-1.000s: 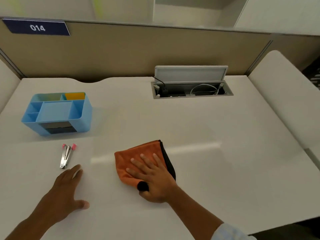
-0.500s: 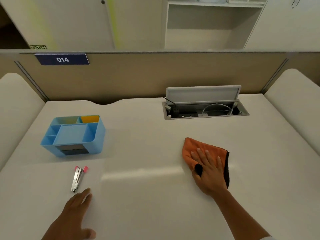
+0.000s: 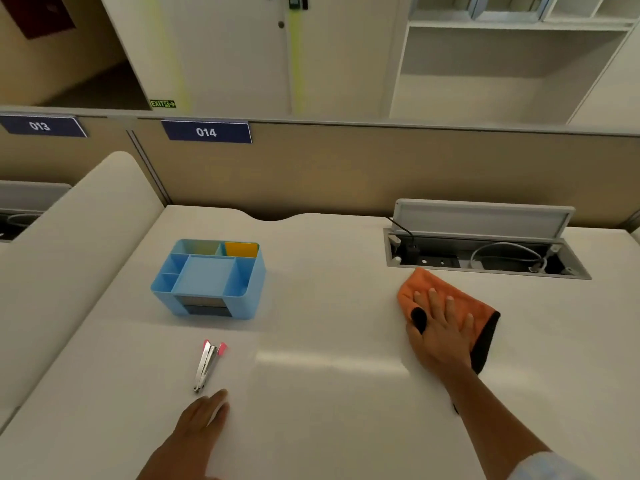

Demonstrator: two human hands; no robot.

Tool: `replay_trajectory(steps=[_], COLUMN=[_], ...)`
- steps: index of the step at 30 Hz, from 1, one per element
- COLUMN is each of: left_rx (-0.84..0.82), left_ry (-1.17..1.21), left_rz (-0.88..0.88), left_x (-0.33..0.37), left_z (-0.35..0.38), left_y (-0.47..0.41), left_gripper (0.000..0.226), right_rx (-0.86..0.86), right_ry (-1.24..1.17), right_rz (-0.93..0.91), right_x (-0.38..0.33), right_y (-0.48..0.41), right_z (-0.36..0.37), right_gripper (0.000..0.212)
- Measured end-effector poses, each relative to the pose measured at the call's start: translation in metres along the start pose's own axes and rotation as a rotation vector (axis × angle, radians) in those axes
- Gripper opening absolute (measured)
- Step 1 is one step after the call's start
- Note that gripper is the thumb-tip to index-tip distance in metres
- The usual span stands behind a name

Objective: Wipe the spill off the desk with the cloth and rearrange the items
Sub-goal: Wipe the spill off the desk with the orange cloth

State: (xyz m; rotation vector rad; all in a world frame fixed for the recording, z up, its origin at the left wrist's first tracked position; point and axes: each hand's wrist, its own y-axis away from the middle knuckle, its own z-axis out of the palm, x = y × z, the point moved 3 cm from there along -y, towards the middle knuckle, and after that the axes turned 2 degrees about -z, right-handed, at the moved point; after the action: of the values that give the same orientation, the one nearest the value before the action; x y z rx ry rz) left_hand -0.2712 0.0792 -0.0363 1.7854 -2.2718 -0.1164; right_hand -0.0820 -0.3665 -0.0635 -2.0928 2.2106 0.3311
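Note:
My right hand (image 3: 441,332) lies flat with spread fingers on an orange cloth (image 3: 460,303) with a dark edge, pressing it onto the white desk (image 3: 329,393) just in front of the open cable box. My left hand (image 3: 197,427) rests palm down on the desk near the front edge and holds nothing. Just beyond its fingertips lies a silver stapler (image 3: 207,365) with pink ends. A light blue desk organiser (image 3: 207,278) with several compartments stands behind the stapler. No spill is visible on the desk.
A recessed cable box (image 3: 485,258) with its lid raised and cables inside sits at the back right. A beige partition (image 3: 346,168) labelled 014 closes off the back. White side panels (image 3: 69,254) flank the desk on the left.
My right hand has slid the cloth from the front middle of the desk to the back right, up to the cable box. The left hand has stayed put. My head has tilted up.

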Motion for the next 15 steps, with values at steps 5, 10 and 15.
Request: replay_trajectory(steps=[5, 10, 15], left_rx=[0.133, -0.019, -0.138], left_ry=[-0.043, 0.041, -0.054], left_rz=[0.024, -0.101, -0.153], left_x=[0.013, 0.015, 0.000], left_z=[-0.011, -0.020, -0.028], left_y=[-0.002, -0.015, -0.006], left_gripper=[0.054, 0.109, 0.114], right_rx=[-0.002, -0.012, -0.061], right_ry=[-0.008, 0.036, 0.082], right_rz=[-0.102, -0.183, -0.307], right_x=[-0.042, -0.079, -0.144], right_y=[-0.032, -0.064, -0.076], right_z=[0.002, 0.000, 0.023], right_gripper=[0.073, 0.076, 0.074])
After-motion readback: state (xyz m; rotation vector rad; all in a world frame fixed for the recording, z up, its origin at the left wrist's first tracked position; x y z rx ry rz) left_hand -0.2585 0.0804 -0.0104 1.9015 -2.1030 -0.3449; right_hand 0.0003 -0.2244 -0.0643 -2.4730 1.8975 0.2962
